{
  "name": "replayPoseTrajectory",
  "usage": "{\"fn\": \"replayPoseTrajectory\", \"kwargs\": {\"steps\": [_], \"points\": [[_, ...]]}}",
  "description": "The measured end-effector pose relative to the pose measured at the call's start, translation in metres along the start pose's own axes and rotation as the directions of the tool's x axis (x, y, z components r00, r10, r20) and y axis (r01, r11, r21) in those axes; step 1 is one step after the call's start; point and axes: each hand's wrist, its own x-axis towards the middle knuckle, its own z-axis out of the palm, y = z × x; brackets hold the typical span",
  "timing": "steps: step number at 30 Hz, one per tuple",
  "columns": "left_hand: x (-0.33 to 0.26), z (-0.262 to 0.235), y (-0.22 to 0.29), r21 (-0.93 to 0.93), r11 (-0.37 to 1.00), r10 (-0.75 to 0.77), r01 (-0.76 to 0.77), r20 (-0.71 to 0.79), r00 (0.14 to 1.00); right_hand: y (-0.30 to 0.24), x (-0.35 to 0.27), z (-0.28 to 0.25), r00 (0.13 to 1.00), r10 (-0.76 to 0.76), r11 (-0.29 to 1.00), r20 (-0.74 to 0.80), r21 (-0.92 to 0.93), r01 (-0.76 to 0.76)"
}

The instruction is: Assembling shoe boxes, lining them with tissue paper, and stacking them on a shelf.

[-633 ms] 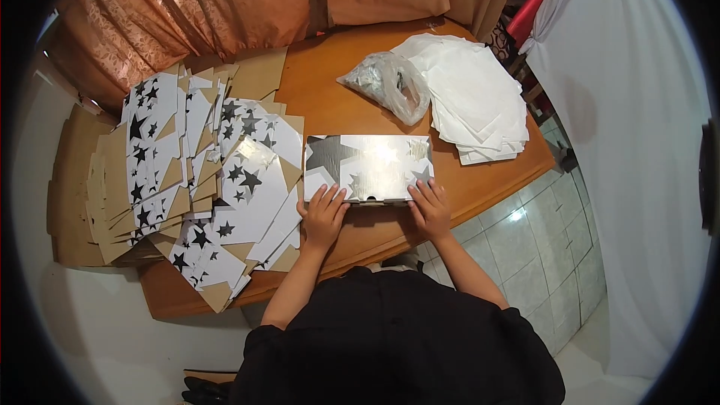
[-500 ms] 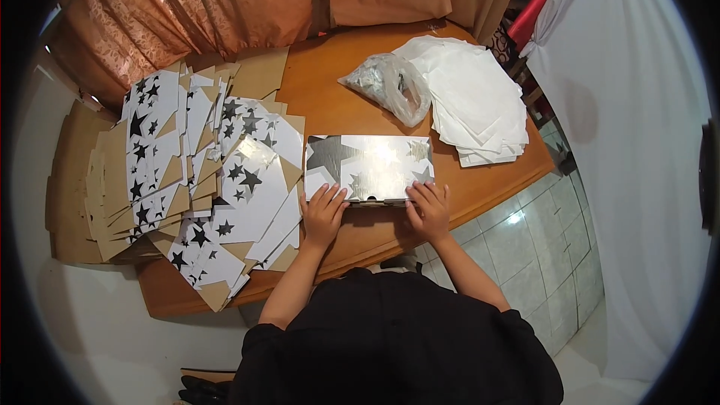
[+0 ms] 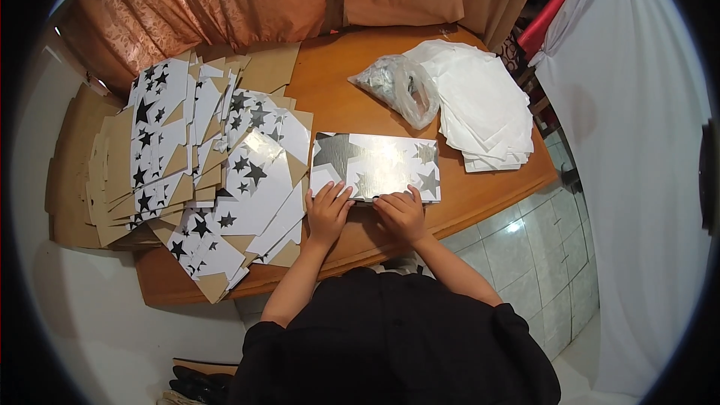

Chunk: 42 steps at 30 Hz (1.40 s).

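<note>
A flat silver box [image 3: 379, 165] printed with dark stars lies on the wooden table [image 3: 341, 97] in front of me. My left hand [image 3: 328, 210] presses on its near left corner, fingers spread flat. My right hand [image 3: 403, 212] rests on the near edge, fingers curled over the rim. Both hands lie close together at the box's front side.
A wide heap of flat star-printed cardboard blanks [image 3: 202, 172] covers the table's left half. At the back right lie a stack of white sheets [image 3: 480, 109] and a clear plastic bag [image 3: 397, 86] of small silver pieces. Orange curtains [image 3: 247, 0] hang behind; tiled floor [image 3: 540, 255] at right.
My hands have slid closer together along the box's near edge. The box stays in place.
</note>
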Motion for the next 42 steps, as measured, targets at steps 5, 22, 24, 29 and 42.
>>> {"fn": "replayPoseTrajectory", "kwargs": {"steps": [5, 22, 24, 29, 42], "points": [[-0.001, 0.0, 0.001, -0.005, 1.0, -0.003, 0.003, -0.007, 1.0, 0.002, -0.003, 0.004, 1.0, 0.005, 1.0, 0.023, -0.02, -0.004], [0.004, 0.004, -0.001, 0.009, 1.0, -0.009, 0.009, -0.027, 1.0, 0.011, 0.004, 0.006, 0.963, 0.183, 0.981, 0.197, -0.097, -0.167], [0.006, 0.002, 0.0, -0.001, 1.0, -0.004, 0.004, -0.025, 1.0, 0.016, 0.002, 0.004, 0.96, 0.2, 0.979, 0.194, -0.07, -0.19], [-0.004, -0.013, 0.001, -0.074, 0.995, -0.069, 0.07, 0.019, 0.997, 0.028, 0.005, -0.039, 0.877, 0.445, 0.886, 0.182, 0.054, -0.461], [-0.011, -0.002, -0.019, -0.633, 0.491, -0.734, 0.598, 0.068, 0.675, 0.087, -0.033, -0.029, 0.754, 0.463, 0.46, 0.466, 0.601, -0.654]]}}
